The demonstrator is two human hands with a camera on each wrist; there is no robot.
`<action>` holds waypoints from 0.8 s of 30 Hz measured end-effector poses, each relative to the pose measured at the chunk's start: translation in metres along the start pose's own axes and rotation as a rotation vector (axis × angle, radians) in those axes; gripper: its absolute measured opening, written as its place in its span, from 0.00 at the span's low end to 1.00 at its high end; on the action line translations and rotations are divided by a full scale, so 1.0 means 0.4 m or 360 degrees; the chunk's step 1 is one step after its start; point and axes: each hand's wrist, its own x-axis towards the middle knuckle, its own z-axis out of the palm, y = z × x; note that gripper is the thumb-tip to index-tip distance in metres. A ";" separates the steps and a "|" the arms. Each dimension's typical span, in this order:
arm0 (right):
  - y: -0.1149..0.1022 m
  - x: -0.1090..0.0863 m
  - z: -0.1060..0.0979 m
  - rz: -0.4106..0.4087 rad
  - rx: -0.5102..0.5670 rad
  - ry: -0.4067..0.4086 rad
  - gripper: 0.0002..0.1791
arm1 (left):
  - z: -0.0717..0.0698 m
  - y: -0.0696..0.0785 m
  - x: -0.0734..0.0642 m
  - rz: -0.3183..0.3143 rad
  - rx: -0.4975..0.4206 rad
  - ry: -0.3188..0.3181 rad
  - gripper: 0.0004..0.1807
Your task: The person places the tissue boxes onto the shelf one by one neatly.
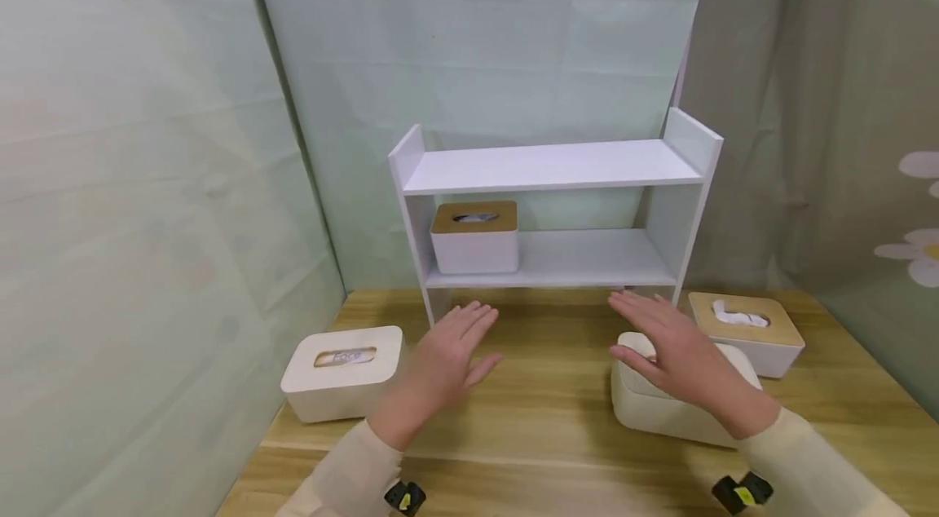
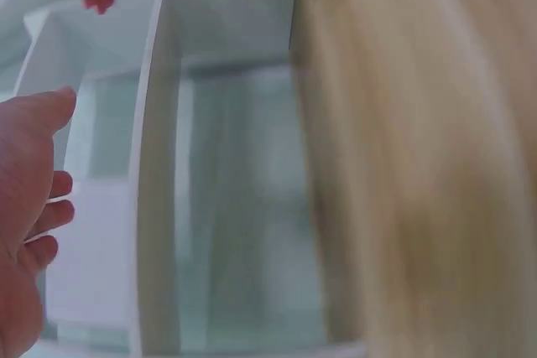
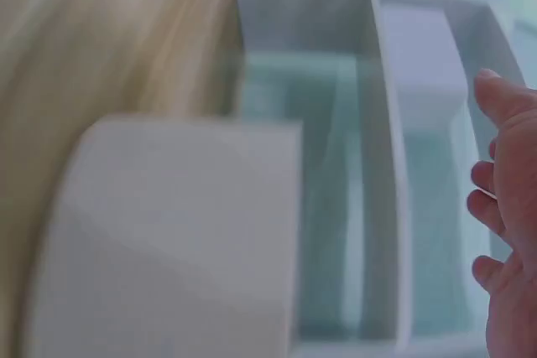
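My left hand is raised over the table with its fingers straight, holding nothing. To its left stands a white tissue box with an oval slot in its pale lid. My right hand, fingers also extended and holding nothing, appears in front of a second white tissue box and covers much of its lid. Behind that box is a white tissue box with a wooden lid, tissue poking out. Another wood-lidded tissue box sits at the left of the lower shelf. Each wrist view shows its hand with nothing in it.
A white two-tier shelf stands at the back of the wooden table. Pale fabric hangs on the left and behind, with a darker curtain on the right.
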 end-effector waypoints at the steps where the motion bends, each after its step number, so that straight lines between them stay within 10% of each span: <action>1: 0.014 -0.032 -0.010 0.0025 0.0000 0.0024 0.38 | 0.011 0.022 0.002 -0.0013 -0.0037 -0.0052 0.32; 6: 0.073 -0.178 -0.055 0.0146 0.0029 0.0115 0.37 | 0.074 0.122 0.012 -0.0068 -0.0152 -0.0282 0.35; 10: 0.096 -0.258 -0.085 0.0276 0.0007 0.0113 0.39 | 0.128 0.179 0.022 -0.0017 -0.0164 -0.0262 0.36; 24: 0.126 -0.386 -0.095 0.0673 0.0155 -0.0133 0.49 | 0.233 0.292 0.102 -0.0020 -0.0310 -0.0595 0.45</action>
